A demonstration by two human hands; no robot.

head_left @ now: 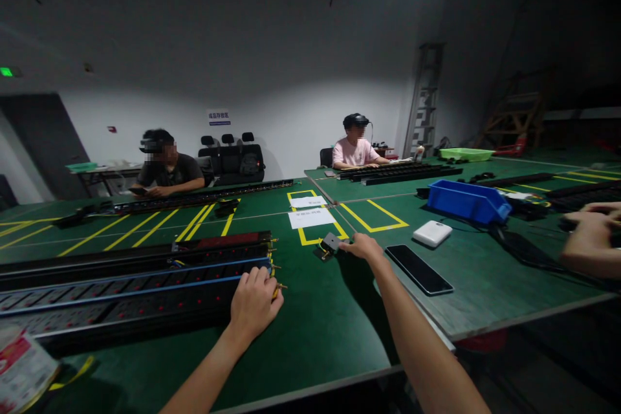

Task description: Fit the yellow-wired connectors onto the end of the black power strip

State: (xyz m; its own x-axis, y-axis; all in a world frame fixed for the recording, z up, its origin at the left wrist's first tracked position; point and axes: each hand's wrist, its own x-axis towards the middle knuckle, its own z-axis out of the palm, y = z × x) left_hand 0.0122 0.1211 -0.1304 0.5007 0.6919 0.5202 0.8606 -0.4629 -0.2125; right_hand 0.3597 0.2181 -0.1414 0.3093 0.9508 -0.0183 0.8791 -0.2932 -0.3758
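Note:
My left hand [255,301] is closed over the right-hand end of a long black bar [184,301] with red dots. A yellow wire end [279,286] pokes out beside its thumb; what the fingertips press on is partly hidden. Parallel to this bar lie more dark bars with blue edge strips [145,288], and short wires stick out of their ends. My right hand [363,247] reaches across the table and grips the near edge of a small grey square plate [332,242]. Short yellow wires and a dark piece [321,251] sit at the plate's left side.
A black phone [420,269], a white box-shaped device [432,233] and a blue bin [468,201] are right of my arm. White paper labels [311,218] lie beyond the plate. Another person's hands [592,236] work at the right edge. Two people sit across the green table.

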